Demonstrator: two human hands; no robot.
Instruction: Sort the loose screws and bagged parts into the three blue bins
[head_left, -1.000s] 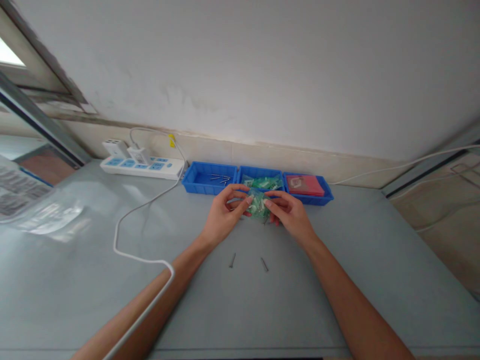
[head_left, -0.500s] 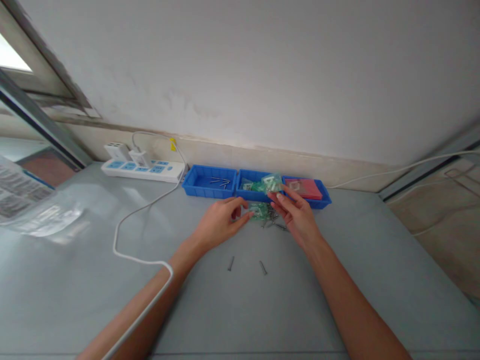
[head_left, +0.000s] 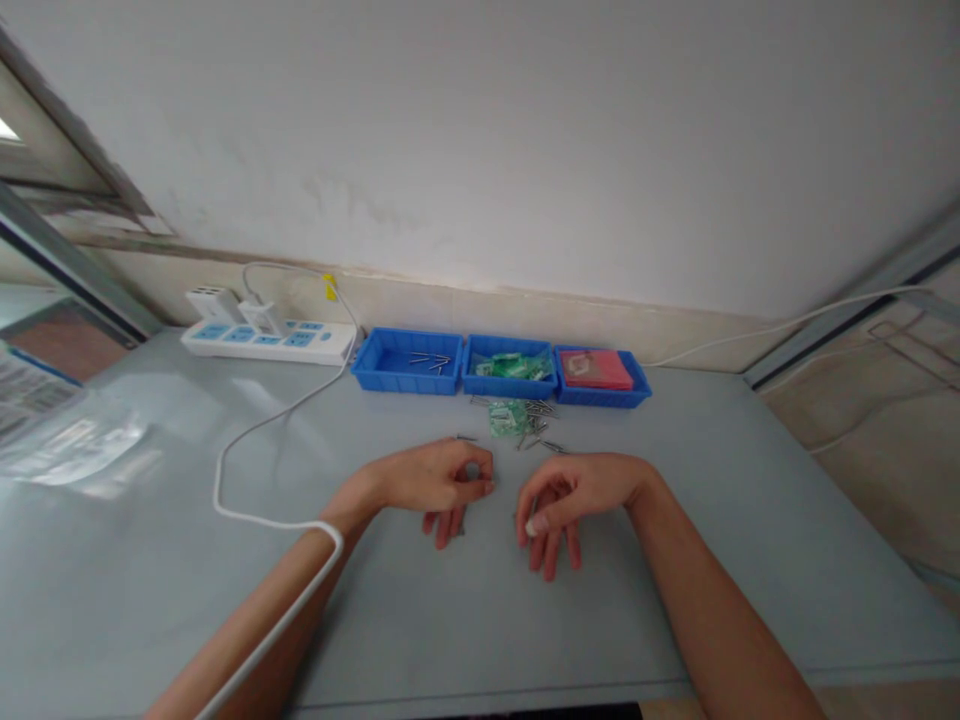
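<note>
My left hand [head_left: 439, 480] hovers low over the table, thumb and index curved toward each other, the other fingers stretched downward. Beside those lower fingers shows the end of a screw [head_left: 461, 532], mostly hidden. My right hand [head_left: 570, 495] is to its right, palm down, fingers apart and pointing toward me; the loose screw beneath it is almost fully covered. Nothing is visibly held in either hand. Beyond both hands lie a green packet [head_left: 508, 419] and a small heap of screws [head_left: 536, 422]. More green packets [head_left: 512, 366] rest in the middle blue bin [head_left: 510, 387].
The left blue bin [head_left: 405, 378] contains several screws; the right blue bin [head_left: 604, 396] has red packets [head_left: 598, 368]. A power strip [head_left: 315, 347] stands by the wall, its white cable [head_left: 219, 475] crossing my left forearm. Clear plastic packaging [head_left: 82, 435] lies far left.
The green packet that was in my right hand has been let go and now lies in the middle bin. Both hands have moved toward me, over the two loose screws.
</note>
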